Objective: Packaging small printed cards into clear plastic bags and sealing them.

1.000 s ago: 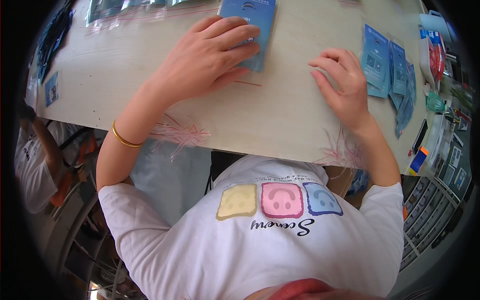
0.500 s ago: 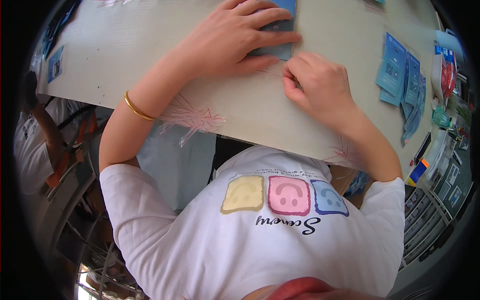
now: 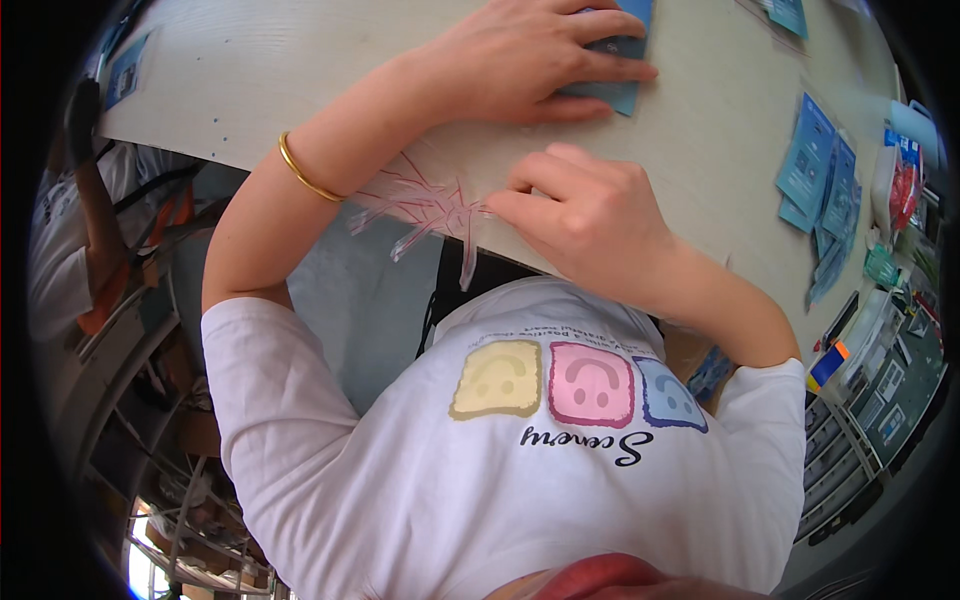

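My left hand (image 3: 545, 60) lies flat with fingers spread over a blue packet (image 3: 622, 98) at the far middle of the table, pressing on it. Most of the packet is under the hand. My right hand (image 3: 590, 205) is closed in a pinch at the near table edge. Its fingertips meet a tangle of thin clear strips (image 3: 430, 208) with red lines, and the end of one strip appears pinched there. Some strips hang over the edge.
More blue packets (image 3: 822, 180) lie overlapping on the right of the table (image 3: 270, 90). Another packet (image 3: 125, 72) lies far left, and one (image 3: 788, 14) far right. A white tray with red items (image 3: 900, 185) stands at the right. At the left, another person's arm (image 3: 95, 200) shows.
My right hand has moved from beside the packet left and nearer, down to the strips at the table edge. The view has shifted slightly; my left hand stays on the packet.
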The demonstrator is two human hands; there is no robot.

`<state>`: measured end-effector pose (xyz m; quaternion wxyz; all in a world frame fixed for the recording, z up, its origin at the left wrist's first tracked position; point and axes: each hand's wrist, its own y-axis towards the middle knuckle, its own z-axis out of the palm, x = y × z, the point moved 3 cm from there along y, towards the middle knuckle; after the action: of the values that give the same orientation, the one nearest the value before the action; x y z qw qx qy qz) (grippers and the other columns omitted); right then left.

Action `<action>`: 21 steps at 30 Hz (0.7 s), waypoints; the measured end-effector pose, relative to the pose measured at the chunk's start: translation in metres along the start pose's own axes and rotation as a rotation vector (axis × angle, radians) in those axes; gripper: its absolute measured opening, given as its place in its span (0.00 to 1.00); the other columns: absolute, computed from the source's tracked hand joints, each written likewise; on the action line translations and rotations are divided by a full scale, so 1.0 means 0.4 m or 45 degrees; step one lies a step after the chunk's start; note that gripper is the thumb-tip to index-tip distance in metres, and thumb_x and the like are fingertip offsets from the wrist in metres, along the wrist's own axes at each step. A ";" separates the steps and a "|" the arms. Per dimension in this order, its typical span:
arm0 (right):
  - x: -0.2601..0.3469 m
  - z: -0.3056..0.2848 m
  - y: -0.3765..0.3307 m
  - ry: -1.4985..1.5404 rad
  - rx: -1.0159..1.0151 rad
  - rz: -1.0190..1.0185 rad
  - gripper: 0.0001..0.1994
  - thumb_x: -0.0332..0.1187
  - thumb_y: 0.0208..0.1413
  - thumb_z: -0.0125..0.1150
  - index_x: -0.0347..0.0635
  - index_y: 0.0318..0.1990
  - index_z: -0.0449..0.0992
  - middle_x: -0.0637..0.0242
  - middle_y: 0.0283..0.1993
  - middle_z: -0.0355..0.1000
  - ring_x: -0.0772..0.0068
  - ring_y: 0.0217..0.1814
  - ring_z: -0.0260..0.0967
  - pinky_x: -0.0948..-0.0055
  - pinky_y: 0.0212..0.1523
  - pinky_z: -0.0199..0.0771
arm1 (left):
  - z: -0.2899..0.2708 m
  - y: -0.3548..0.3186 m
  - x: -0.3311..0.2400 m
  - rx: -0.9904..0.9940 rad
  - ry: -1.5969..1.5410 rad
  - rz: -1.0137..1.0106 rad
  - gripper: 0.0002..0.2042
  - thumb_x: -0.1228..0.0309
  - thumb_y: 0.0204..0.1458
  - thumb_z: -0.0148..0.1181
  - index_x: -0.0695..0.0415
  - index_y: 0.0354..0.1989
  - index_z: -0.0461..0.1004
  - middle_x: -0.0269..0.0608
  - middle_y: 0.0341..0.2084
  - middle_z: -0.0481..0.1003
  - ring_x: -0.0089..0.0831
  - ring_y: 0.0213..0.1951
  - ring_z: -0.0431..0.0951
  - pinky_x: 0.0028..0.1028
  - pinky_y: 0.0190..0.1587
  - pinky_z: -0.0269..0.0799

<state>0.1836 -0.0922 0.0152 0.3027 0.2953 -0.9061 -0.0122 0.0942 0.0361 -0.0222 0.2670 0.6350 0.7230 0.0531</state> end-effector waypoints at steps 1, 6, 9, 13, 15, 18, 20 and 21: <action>-0.007 -0.025 -0.010 -0.005 0.010 0.013 0.08 0.25 0.48 0.69 0.43 0.38 0.82 0.68 0.35 0.75 0.66 0.34 0.73 0.66 0.28 0.72 | -0.004 -0.003 0.000 -0.007 -0.001 -0.003 0.27 0.56 0.55 0.64 0.46 0.65 0.74 0.45 0.61 0.69 0.43 0.62 0.67 0.45 0.64 0.58; -0.148 -0.115 -0.055 -0.251 -0.280 0.091 0.10 0.31 0.47 0.72 0.45 0.39 0.83 0.71 0.40 0.76 0.66 0.40 0.75 0.67 0.34 0.77 | -0.002 -0.001 0.002 0.028 -0.013 -0.029 0.29 0.55 0.55 0.64 0.48 0.66 0.72 0.46 0.62 0.69 0.44 0.63 0.67 0.45 0.65 0.58; -0.189 -0.115 -0.067 -0.365 -0.303 0.074 0.12 0.31 0.45 0.74 0.45 0.39 0.84 0.71 0.40 0.76 0.65 0.40 0.75 0.68 0.39 0.79 | -0.021 0.007 -0.001 0.008 -0.072 -0.085 0.27 0.57 0.55 0.64 0.50 0.64 0.74 0.45 0.62 0.71 0.45 0.63 0.68 0.45 0.66 0.60; -0.222 -0.100 -0.092 -0.545 -0.392 -0.190 0.13 0.29 0.44 0.74 0.46 0.40 0.83 0.71 0.42 0.77 0.67 0.40 0.76 0.68 0.37 0.78 | -0.053 -0.023 -0.028 0.033 -0.007 -0.061 0.19 0.64 0.52 0.68 0.58 0.51 0.77 0.42 0.58 0.74 0.44 0.61 0.71 0.42 0.63 0.68; -0.217 -0.102 -0.093 -0.430 -0.421 -0.152 0.11 0.28 0.46 0.73 0.45 0.39 0.83 0.70 0.41 0.77 0.66 0.39 0.76 0.69 0.37 0.78 | -0.064 -0.033 -0.089 0.097 -0.057 -0.099 0.17 0.66 0.51 0.69 0.58 0.47 0.76 0.42 0.57 0.74 0.45 0.60 0.73 0.41 0.60 0.71; -0.217 -0.109 -0.091 -0.269 -0.368 -0.045 0.11 0.28 0.46 0.73 0.45 0.39 0.82 0.70 0.42 0.77 0.64 0.40 0.76 0.68 0.37 0.78 | -0.042 -0.054 -0.102 0.079 -0.101 -0.163 0.14 0.69 0.49 0.70 0.60 0.42 0.76 0.42 0.54 0.76 0.45 0.57 0.75 0.40 0.56 0.75; -0.218 -0.111 -0.095 -0.244 -0.350 -0.061 0.11 0.29 0.46 0.74 0.45 0.39 0.81 0.69 0.42 0.76 0.63 0.41 0.75 0.67 0.39 0.78 | -0.034 -0.068 -0.096 0.000 -0.102 -0.167 0.13 0.71 0.49 0.70 0.60 0.41 0.76 0.42 0.52 0.77 0.44 0.55 0.76 0.40 0.55 0.76; -0.221 -0.112 -0.096 -0.219 -0.330 -0.082 0.12 0.29 0.46 0.74 0.45 0.39 0.81 0.69 0.43 0.76 0.63 0.42 0.75 0.67 0.40 0.77 | -0.033 -0.074 -0.091 -0.029 -0.080 -0.152 0.12 0.72 0.48 0.71 0.61 0.39 0.76 0.43 0.51 0.77 0.44 0.54 0.78 0.39 0.53 0.77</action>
<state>0.2854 -0.0689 -0.0038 0.2588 0.2807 -0.9096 -0.1639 0.0638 -0.0003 -0.0118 0.2993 0.5889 0.7503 0.0254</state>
